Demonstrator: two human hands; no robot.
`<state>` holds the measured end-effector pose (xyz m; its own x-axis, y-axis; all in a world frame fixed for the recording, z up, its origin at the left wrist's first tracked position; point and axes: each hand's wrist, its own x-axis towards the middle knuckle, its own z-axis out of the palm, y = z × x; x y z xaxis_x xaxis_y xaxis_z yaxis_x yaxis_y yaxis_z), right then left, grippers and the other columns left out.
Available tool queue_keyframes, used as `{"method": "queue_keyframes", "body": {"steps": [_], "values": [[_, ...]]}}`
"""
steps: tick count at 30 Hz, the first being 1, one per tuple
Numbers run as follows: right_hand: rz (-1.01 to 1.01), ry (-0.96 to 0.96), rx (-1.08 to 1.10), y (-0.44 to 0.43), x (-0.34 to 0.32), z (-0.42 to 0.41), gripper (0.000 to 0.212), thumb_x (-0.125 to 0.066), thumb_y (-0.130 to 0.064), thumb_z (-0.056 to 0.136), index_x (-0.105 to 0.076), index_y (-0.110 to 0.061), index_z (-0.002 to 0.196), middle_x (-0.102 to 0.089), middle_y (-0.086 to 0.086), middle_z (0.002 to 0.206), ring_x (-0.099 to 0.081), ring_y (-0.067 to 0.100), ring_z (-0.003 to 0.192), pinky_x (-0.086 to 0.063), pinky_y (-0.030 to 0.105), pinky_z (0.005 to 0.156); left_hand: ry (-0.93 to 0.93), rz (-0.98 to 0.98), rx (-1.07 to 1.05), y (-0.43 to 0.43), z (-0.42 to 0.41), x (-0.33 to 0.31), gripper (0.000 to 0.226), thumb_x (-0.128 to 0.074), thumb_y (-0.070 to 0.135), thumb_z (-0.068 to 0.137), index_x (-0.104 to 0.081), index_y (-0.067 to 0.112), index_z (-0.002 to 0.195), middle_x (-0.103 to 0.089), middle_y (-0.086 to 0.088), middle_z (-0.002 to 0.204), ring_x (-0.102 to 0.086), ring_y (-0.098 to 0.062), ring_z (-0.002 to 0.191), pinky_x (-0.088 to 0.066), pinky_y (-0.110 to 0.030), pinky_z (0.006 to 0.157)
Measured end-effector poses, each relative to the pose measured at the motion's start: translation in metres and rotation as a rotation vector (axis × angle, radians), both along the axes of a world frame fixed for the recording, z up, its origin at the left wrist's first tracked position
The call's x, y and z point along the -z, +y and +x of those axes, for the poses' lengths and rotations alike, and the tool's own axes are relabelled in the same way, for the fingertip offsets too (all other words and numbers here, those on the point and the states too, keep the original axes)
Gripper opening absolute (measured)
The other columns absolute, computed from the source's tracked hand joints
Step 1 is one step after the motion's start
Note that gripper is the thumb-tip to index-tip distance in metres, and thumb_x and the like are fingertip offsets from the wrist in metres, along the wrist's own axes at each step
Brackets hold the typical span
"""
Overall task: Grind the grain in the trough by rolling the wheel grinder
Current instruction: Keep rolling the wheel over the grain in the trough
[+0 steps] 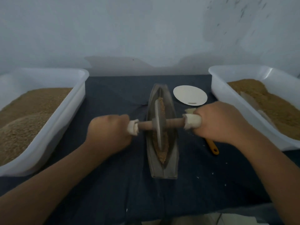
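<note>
Wooden axle (175, 123): left hand (110, 132) grips at 9 o'clock, right hand (217, 122) at 3. Press evenly, keeping wheel (158, 120) upright, rolling 12-to-6 through grain (162, 155) in trough (172, 159).

Shows a dark cloth (113, 184) bearing a left tub (71, 101) and a right tub (227, 95), both white and holding brown meal, a white plate (190, 95) and an orange handle (214, 147).

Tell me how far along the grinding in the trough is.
Done: tan grain lies along the grey boat-shaped metal trough. In hand: left hand and right hand grip the cloth-wrapped ends of the grey disc wheel grinder, standing mid-trough. Left: grain at the near end looks coarse, so more rolling seems needed.
</note>
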<state>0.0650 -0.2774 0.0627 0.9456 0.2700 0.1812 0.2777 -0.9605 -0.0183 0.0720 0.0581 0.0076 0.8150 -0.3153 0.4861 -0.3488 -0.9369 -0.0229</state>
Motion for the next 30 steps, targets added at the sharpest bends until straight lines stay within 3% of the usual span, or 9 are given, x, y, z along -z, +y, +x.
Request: {"method": "queue_keyframes", "body": {"steps": [3, 6, 9, 13, 17, 20, 22, 27, 30], "values": [[0.015, 0.011, -0.076, -0.005, -0.002, -0.008, 0.027, -0.052, -0.066, 0.066, -0.054, -0.04, 0.063, -0.045, -0.012, 0.042, -0.043, -0.002, 0.041, -0.032, 0.025, 0.04, -0.012, 0.006, 0.034, 0.008, -0.018, 0.003, 0.049, -0.084, 0.037, 0.073, -0.036, 0.029, 0.065, -0.034, 0.012, 0.055, -0.034, -0.019, 0.04, -0.016, -0.019, 0.05], [-0.005, 0.136, 0.075, 0.0, -0.004, 0.025, 0.029, -0.065, -0.061, 0.074, -0.062, -0.034, 0.065, -0.059, -0.007, 0.055, -0.055, 0.005, 0.054, -0.039, 0.029, 0.048, -0.022, 0.018, -0.021, -0.007, 0.016, -0.004, 0.047, -0.08, 0.041, 0.081, -0.039, 0.027, 0.064, -0.043, 0.005, 0.054, -0.049, -0.026, 0.043, -0.026, -0.024, 0.051], [-0.02, 0.142, 0.19, 0.003, -0.002, 0.073, 0.028, -0.068, -0.054, 0.085, -0.06, -0.03, 0.073, -0.064, -0.005, 0.075, -0.057, 0.013, 0.067, -0.036, 0.029, 0.053, 0.026, 0.059, -0.141, -0.029, 0.074, -0.021, 0.044, -0.061, 0.055, 0.088, -0.04, 0.024, 0.064, -0.059, 0.001, 0.066, -0.064, -0.031, 0.062, -0.037, -0.031, 0.059], [-0.045, 0.072, 0.24, 0.004, -0.004, 0.093, 0.028, -0.067, -0.059, 0.085, -0.057, -0.033, 0.082, -0.056, -0.009, 0.074, -0.054, 0.013, 0.067, -0.036, 0.029, 0.054, 0.148, 0.063, -0.143, -0.039, 0.104, -0.039, 0.055, -0.047, 0.076, 0.085, -0.048, 0.025, 0.067, -0.05, 0.004, 0.067, -0.05, -0.026, 0.063, -0.038, -0.031, 0.061], [-0.021, 0.057, 0.157, -0.004, 0.006, 0.047, 0.025, -0.064, -0.054, 0.077, -0.059, -0.033, 0.067, -0.057, -0.01, 0.06, -0.054, 0.007, 0.057, -0.04, 0.028, 0.049, 0.102, 0.08, -0.103, -0.022, 0.052, -0.02, 0.042, -0.059, 0.052, 0.09, -0.04, 0.025, 0.064, -0.044, 0.009, 0.061, -0.057, -0.026, 0.059, -0.034, -0.029, 0.056], [0.07, 0.037, 0.026, -0.009, 0.01, 0.003, 0.022, -0.047, -0.066, 0.066, -0.053, -0.044, 0.062, -0.052, -0.015, 0.05, -0.049, 0.0, 0.049, -0.037, 0.027, 0.045, -0.051, 0.097, -0.018, -0.001, 0.005, -0.009, 0.042, -0.061, 0.05, 0.089, -0.04, 0.026, 0.061, -0.032, 0.011, 0.053, -0.04, -0.022, 0.04, -0.018, -0.021, 0.049], [0.074, 0.045, -0.021, -0.011, 0.012, -0.002, 0.022, -0.048, -0.069, 0.066, -0.053, -0.047, 0.065, -0.051, -0.016, 0.049, -0.049, 0.0, 0.048, -0.038, 0.027, 0.045, -0.07, 0.082, 0.013, 0.004, -0.005, -0.006, 0.042, -0.056, 0.053, 0.088, -0.041, 0.027, 0.06, -0.032, 0.011, 0.05, -0.038, -0.02, 0.037, -0.015, -0.02, 0.049], [-0.011, -0.072, 0.113, -0.004, 0.011, 0.05, 0.035, -0.069, -0.056, 0.081, -0.051, -0.031, 0.064, -0.052, -0.01, 0.059, -0.05, 0.01, 0.056, -0.035, 0.028, 0.051, 0.086, 0.032, -0.108, -0.018, 0.057, -0.009, 0.043, -0.059, 0.052, 0.09, -0.042, 0.025, 0.061, -0.045, 0.01, 0.058, -0.049, -0.021, 0.052, -0.03, -0.027, 0.051], [-0.07, -0.1, 0.185, 0.002, 0.006, 0.082, 0.027, -0.072, -0.05, 0.085, -0.055, -0.031, 0.076, -0.048, -0.01, 0.066, -0.047, 0.013, 0.061, -0.034, 0.029, 0.053, 0.128, -0.026, -0.16, -0.032, 0.096, -0.02, 0.04, -0.062, 0.054, 0.088, -0.047, 0.025, 0.064, -0.049, 0.008, 0.063, -0.06, -0.026, 0.062, -0.038, -0.029, 0.056]]}}
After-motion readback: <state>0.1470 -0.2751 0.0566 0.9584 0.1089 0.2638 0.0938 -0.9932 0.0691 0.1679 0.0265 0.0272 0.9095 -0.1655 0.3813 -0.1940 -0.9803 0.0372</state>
